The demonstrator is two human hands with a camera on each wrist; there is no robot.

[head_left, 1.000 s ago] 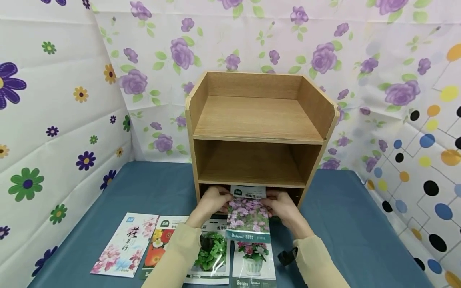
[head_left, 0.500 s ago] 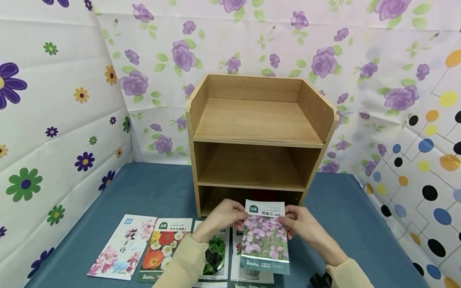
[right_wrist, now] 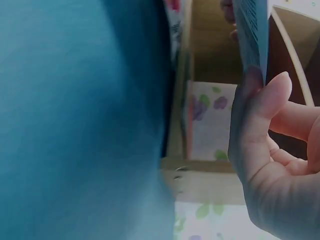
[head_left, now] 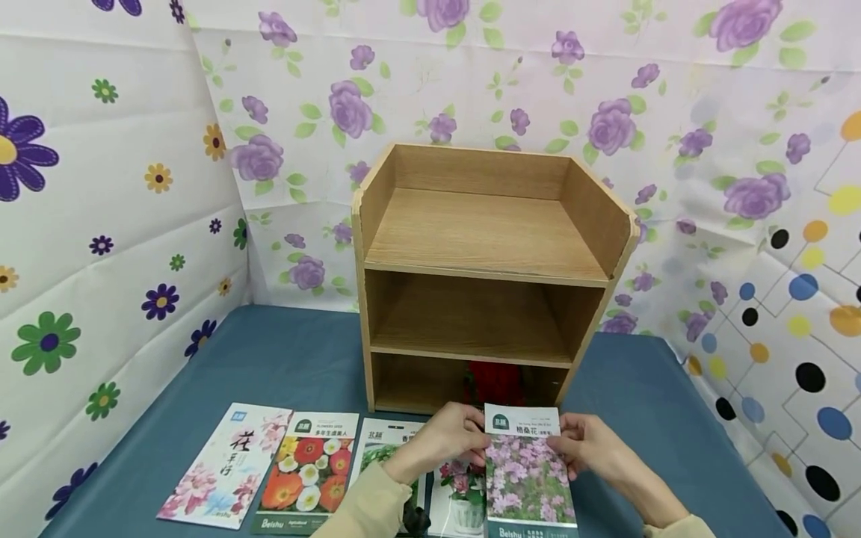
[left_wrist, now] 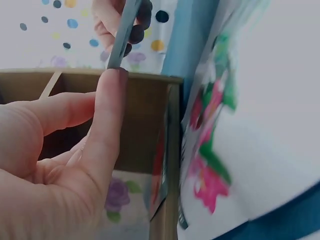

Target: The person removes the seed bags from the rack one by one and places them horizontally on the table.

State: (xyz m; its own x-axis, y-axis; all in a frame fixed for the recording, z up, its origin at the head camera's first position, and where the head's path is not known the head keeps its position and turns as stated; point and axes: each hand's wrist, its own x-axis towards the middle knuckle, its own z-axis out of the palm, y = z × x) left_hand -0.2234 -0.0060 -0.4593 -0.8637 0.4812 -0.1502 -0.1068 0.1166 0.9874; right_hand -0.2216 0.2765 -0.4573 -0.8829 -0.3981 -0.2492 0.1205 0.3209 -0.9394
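Note:
Both hands hold a seed packet (head_left: 530, 482) printed with pink-purple flowers, upright in front of the shelf. My left hand (head_left: 444, 442) grips its left edge near the top, and my right hand (head_left: 597, 450) pinches the right edge. In the left wrist view the packet (left_wrist: 123, 37) appears edge-on at the fingertips. The right wrist view shows its printed back (right_wrist: 255, 32) above the thumb. Partly behind the held packet lies a packet with a potted flower (head_left: 464, 501). A green-leaf packet (head_left: 382, 442) is partly hidden by the left forearm.
A wooden shelf unit (head_left: 487, 275) stands at the back of the blue-covered table (head_left: 289, 351). Something red (head_left: 494, 382) sits in its lowest compartment. To the left lie a white packet with pink blossoms (head_left: 225, 467) and one with orange and red flowers (head_left: 308, 474).
Both hands have drawn the pink-flower packet out from the lowest compartment, toward me and to the right. The red thing in that compartment has come into view.

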